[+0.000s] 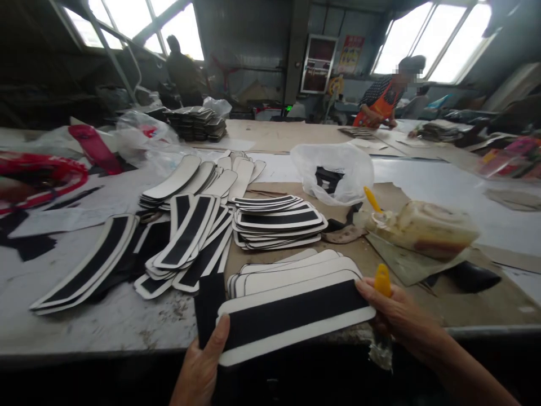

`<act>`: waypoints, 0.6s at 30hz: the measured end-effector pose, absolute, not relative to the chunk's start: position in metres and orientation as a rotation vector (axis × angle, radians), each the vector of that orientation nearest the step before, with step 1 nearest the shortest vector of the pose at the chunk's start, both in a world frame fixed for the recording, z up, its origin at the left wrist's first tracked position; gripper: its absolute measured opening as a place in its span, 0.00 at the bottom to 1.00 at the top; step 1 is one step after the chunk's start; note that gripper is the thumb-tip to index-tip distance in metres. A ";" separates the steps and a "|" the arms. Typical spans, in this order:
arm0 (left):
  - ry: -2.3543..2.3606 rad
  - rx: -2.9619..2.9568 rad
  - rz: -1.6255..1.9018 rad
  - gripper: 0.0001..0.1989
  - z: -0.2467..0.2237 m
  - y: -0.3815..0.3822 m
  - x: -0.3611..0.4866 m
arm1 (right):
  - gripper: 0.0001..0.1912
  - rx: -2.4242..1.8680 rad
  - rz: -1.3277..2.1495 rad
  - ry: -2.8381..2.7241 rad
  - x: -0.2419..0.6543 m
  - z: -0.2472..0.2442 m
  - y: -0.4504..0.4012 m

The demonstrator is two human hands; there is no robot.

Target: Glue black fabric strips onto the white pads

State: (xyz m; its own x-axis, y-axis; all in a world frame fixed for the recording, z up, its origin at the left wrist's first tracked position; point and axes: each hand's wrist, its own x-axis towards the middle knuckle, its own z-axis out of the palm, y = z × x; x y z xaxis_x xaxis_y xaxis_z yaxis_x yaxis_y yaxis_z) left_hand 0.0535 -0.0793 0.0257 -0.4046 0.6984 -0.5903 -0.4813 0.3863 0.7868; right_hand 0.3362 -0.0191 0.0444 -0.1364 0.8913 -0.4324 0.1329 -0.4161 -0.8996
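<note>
A white curved panel with a black strip (296, 313) along its middle is held up at the table's front edge. My left hand (205, 355) grips its left end, thumb on top. At the right end my right hand (401, 313) pinches the panel and also keeps a yellow-handled brush (382, 282), bristles downward and coated with pale matter. A dark piece of material (210, 301) stands beside my left thumb; whether it joins the strip I cannot tell. Just behind the held panel lies a stack of plain white panels (291, 270).
Stacked panels with black strips (279, 220) and loosely fanned ones (186, 237) lie farther back. To the right are a stained yellowish container (439, 225) and another yellow-handled brush (372, 200). A plastic bag (333, 163) stands behind. Two people, one in an orange apron (374, 107), are across the room.
</note>
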 end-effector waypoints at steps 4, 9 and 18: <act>1.390 0.167 1.265 0.24 0.023 -0.084 0.053 | 0.24 -1.718 1.505 -1.107 0.338 0.039 -0.021; 1.244 0.198 1.232 0.25 0.025 -0.084 0.047 | 0.24 -1.712 1.516 -1.005 0.332 0.040 -0.023; 1.018 -0.239 1.200 0.31 0.019 -0.080 0.036 | 0.24 -1.572 1.641 -0.744 0.309 0.052 -0.018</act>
